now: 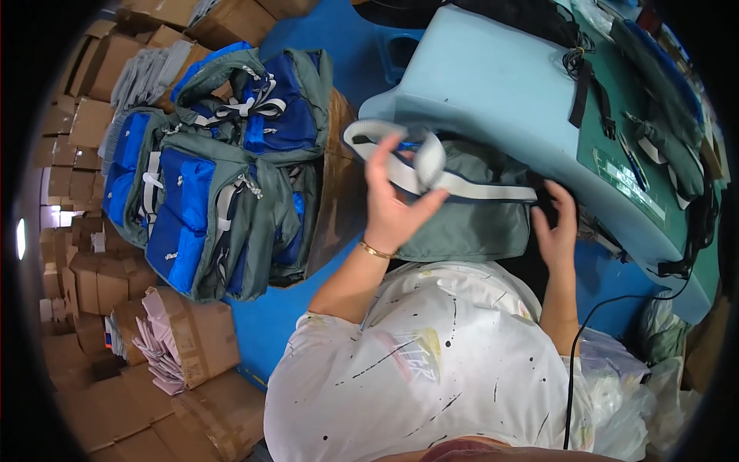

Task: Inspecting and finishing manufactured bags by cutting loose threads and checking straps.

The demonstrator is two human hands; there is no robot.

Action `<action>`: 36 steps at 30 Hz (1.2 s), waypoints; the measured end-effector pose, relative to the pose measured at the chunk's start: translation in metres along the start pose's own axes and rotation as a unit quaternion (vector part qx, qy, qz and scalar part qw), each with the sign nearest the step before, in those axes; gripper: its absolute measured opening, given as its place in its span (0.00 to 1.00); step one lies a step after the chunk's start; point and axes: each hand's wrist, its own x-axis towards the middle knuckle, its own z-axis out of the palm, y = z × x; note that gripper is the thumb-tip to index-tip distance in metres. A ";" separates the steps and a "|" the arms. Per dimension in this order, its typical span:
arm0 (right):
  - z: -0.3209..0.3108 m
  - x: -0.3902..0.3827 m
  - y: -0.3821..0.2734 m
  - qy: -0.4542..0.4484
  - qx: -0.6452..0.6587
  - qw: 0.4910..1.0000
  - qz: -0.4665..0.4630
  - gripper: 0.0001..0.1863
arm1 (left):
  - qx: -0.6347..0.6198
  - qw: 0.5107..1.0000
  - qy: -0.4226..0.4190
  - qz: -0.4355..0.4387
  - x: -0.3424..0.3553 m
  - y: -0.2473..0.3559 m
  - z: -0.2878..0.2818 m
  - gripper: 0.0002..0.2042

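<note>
A grey-green bag (469,235) lies against my lap beneath both hands. Across it runs a white webbing strap with dark edges (485,189), which curls into a loose, partly blurred loop at its left end. My left hand (396,204) is at this loop, thumb and index finger spread apart, touching the webbing. My right hand (558,227) is at the strap's other end by the bag's right side, fingers and thumb bent around a dark piece of black webbing (545,202). A bit of bright blue shows behind the loop.
A carton (339,162) piled with blue and grey-green bags (185,208) stands to my left. The pale blue table (493,69) curves along ahead and right, with black buckled straps (593,92) and a pen (633,165). A black cable (585,331) hangs at right. Cardboard boxes (100,285) fill the far left.
</note>
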 end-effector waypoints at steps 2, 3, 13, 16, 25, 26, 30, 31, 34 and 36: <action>0.016 0.009 -0.047 -0.106 -0.030 0.982 -0.156 0.28 | 0.054 0.995 -0.074 0.026 -0.014 0.005 0.006 0.44; 0.022 0.014 -0.063 -0.133 -0.013 0.972 -0.196 0.28 | 0.096 0.986 -0.121 0.061 -0.015 0.010 0.011 0.44; 0.047 0.021 -0.077 -0.137 0.023 0.950 -0.279 0.32 | 0.112 0.973 -0.184 0.081 -0.014 0.033 0.009 0.44; 0.049 0.019 -0.073 -0.178 0.066 0.956 -0.223 0.33 | 0.079 0.975 -0.190 0.083 -0.013 0.032 0.009 0.45; 0.045 0.009 -0.060 -0.235 0.289 0.928 0.014 0.19 | -0.076 0.990 -0.105 -0.053 -0.016 0.023 0.011 0.49; 0.043 0.008 -0.058 -0.235 0.288 0.928 0.014 0.19 | -0.077 0.989 -0.116 -0.051 -0.017 0.023 0.011 0.48; 0.019 0.012 -0.034 -0.227 0.372 0.892 0.117 0.14 | -0.091 0.995 0.007 -0.029 -0.008 0.013 -0.004 0.48; 0.006 0.014 -0.018 -0.209 0.371 0.895 0.133 0.13 | -0.155 0.986 0.033 -0.055 -0.002 0.016 -0.011 0.47; -0.040 0.006 0.052 -0.108 0.323 0.920 0.196 0.12 | -0.132 0.986 0.096 -0.046 0.018 0.016 -0.035 0.44; -0.072 -0.007 0.088 -0.016 0.288 0.916 0.279 0.12 | -0.140 0.982 0.127 -0.023 0.021 0.012 -0.045 0.42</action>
